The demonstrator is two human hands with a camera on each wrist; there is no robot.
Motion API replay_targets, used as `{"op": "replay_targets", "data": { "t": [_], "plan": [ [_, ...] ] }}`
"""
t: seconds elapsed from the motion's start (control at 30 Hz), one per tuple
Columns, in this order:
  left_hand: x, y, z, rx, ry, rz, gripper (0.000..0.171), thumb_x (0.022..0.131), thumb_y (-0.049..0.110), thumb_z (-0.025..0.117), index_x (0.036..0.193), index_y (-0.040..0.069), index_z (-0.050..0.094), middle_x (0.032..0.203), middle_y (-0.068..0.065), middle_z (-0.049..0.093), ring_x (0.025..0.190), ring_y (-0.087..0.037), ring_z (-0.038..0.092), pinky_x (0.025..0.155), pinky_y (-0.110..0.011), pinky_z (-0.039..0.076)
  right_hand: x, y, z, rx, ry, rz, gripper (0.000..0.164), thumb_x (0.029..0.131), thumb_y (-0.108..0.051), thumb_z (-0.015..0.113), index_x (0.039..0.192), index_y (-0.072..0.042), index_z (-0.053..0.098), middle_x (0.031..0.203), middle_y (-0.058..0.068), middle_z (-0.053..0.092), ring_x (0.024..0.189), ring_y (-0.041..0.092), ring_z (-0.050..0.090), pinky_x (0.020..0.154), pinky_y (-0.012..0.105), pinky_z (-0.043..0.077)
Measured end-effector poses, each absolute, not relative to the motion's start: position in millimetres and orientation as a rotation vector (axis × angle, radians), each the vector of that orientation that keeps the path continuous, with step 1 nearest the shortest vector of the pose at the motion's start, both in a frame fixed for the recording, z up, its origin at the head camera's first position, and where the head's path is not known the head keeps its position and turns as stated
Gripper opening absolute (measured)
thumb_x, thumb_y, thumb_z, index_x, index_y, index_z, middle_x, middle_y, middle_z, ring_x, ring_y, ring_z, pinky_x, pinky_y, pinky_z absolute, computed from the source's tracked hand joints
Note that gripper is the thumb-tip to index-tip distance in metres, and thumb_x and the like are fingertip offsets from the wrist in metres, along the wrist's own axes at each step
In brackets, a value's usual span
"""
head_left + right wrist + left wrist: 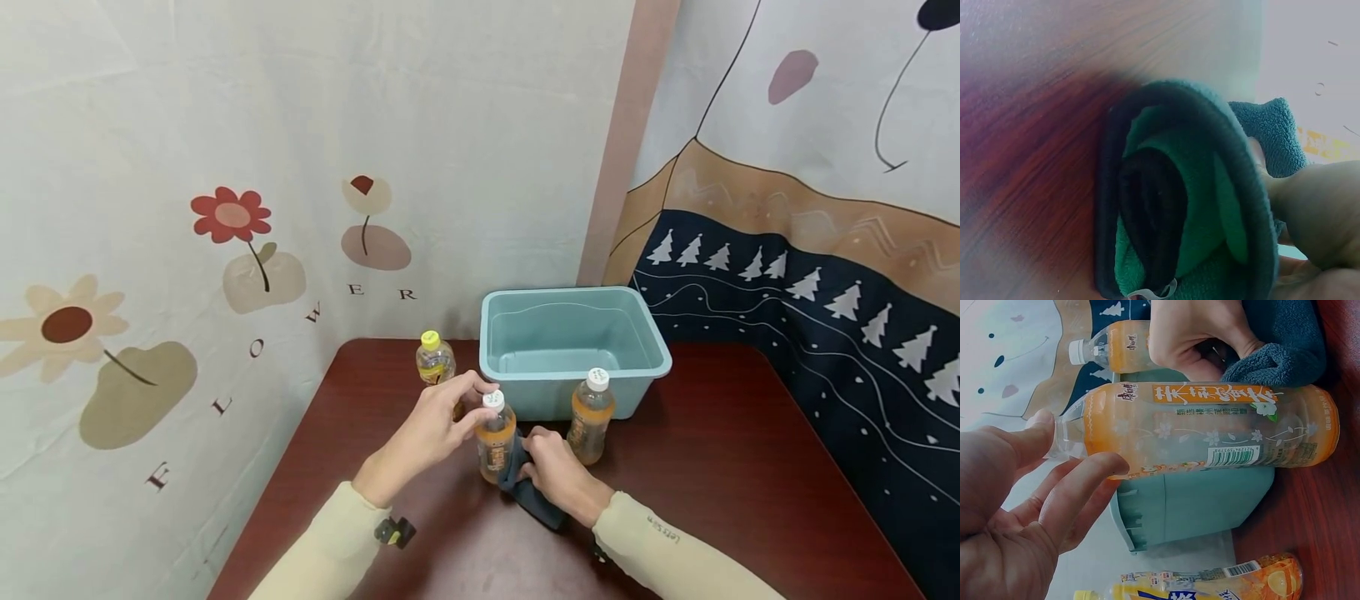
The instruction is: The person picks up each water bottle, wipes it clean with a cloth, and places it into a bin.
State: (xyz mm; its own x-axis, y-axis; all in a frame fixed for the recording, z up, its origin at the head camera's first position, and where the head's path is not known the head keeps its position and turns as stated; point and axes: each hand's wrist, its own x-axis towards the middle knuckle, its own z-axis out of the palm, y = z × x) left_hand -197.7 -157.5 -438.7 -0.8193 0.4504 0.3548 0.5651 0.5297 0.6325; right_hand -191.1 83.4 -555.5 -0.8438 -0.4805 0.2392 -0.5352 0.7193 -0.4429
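Both busy: the left hand point(420, 427) pinches the middle bottle point(494, 457) up top, the right hand point(557, 472) grips the cloth point(537, 505) against it; I'd steady it, wiping lightly.

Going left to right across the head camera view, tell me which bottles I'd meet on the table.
Yellow-capped bottle, then the first white-capped bottle, held near its cap by the left hand, then the second white-capped bottle.

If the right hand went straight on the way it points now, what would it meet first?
Probably the bottle held by the left hand, through the cloth the right hand grips; how closely they touch is unclear.
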Motion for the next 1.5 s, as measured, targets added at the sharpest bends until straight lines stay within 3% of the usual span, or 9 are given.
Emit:
{"op": "replay_targets", "data": {
  "t": [0.5,0.77,0.93,1.17,1.5],
  "plan": [
    [-197,-158,-441,-0.844,-2.601,-1.182,0.025,0.107,0.020,0.087,0.130,0.019,0.076,0.107,0.003,0.080,0.080,-0.014,0.069,0.067,-0.026,0.060,-185,85,-537,0.784,-2.758,0.831,0.029,0.095,0.004,0.092,0.122,-0.006,0.089,0.104,0.008,0.076,0.098,0.023,0.078,0.079,0.031,0.065],
    [-195,-159,-440,-0.825,-2.604,-1.185,0.026,0.105,0.018,0.089,0.128,0.017,0.077,0.106,0.002,0.082,0.084,-0.012,0.073,0.070,-0.029,0.065,-179,83,-511,0.722,-2.672,0.890,0.032,0.094,0.000,0.095,0.125,0.000,0.088,0.108,0.008,0.078,0.098,0.024,0.080,0.079,0.032,0.066],
    [-196,-160,-439,-0.816,-2.620,-1.194,0.025,0.105,0.019,0.089,0.128,0.017,0.077,0.107,0.002,0.083,0.085,-0.009,0.075,0.070,-0.026,0.066,-176,82,-493,0.696,-2.622,0.884,0.042,0.093,-0.001,0.096,0.134,0.003,0.084,0.111,0.009,0.079,0.100,0.025,0.082,0.082,0.035,0.069],
    [-198,-161,-437,-0.818,-2.629,-1.183,0.024,0.105,0.018,0.089,0.126,0.019,0.079,0.100,0.002,0.081,0.079,-0.012,0.071,0.065,-0.026,0.062,-175,80,-469,0.693,-2.560,0.933,0.053,0.093,-0.011,0.099,0.140,0.004,0.081,0.114,0.010,0.077,0.101,0.024,0.083,0.084,0.032,0.070],
    [-200,-159,-435,-0.820,-2.625,-1.175,0.024,0.104,0.018,0.090,0.126,0.019,0.080,0.103,0.004,0.082,0.082,-0.008,0.071,0.068,-0.027,0.061,-175,76,-456,0.698,-2.537,0.942,0.052,0.093,-0.013,0.098,0.140,0.003,0.082,0.113,0.009,0.076,0.097,0.022,0.082,0.080,0.027,0.067]
  ]
}}
